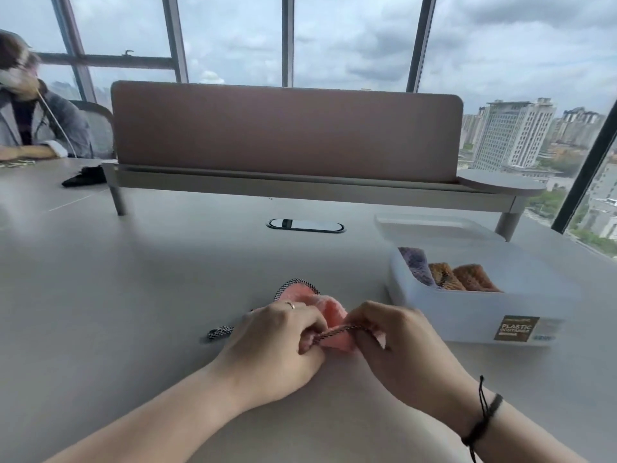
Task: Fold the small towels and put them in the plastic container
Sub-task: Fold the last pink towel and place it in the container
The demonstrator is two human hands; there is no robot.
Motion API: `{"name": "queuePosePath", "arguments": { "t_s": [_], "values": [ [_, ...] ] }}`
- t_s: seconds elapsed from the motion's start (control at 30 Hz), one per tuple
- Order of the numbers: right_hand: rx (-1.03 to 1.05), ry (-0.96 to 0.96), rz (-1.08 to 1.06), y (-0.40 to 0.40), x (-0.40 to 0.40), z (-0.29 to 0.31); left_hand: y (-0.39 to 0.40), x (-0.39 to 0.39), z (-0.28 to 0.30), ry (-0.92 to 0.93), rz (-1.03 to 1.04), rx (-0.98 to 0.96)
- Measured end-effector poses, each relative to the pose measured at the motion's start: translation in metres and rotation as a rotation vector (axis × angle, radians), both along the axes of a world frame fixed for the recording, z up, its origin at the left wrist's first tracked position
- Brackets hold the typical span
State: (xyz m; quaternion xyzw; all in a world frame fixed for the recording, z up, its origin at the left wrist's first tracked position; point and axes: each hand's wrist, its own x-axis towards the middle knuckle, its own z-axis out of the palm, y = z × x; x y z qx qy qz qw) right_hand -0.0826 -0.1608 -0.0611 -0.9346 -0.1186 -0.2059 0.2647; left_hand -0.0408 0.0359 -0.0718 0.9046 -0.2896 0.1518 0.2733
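On a pale grey surface before tall windows, a pink towel is held low near the front edge. It looks light, soft and limp — likely to sag and unfold unless pinched along its checked trim. That trim is gripped at both ends: the left hand and right hand are each clenched on it. Just to the right, the plastic container is seen open, with three folded towels inside.

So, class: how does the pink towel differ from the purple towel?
The pink towel lies on the table, pinched by both hands; the purple towel sits in the plastic container, untouched. Pink is mid-fold; purple is already folded. Both look fluffy.
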Motion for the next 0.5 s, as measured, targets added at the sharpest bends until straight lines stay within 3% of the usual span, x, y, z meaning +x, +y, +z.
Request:
{"name": "queuePosePath", "arguments": {
  "t_s": [0.27, 0.43, 0.5],
  "values": [
    [0.259, -0.267, -0.074, -0.011, 0.003, 0.011, 0.008, 0.009, 0.014, -0.071, 0.216, -0.183],
    [0.414, -0.247, -0.085, -0.013, 0.003, 0.019, 0.009, 0.025, 0.017, 0.209, 0.232, -0.627],
    [0.461, -0.212, -0.086, -0.017, 0.004, 0.02, 0.011, 0.03, 0.017, 0.305, 0.231, -0.724]
  ]
}}
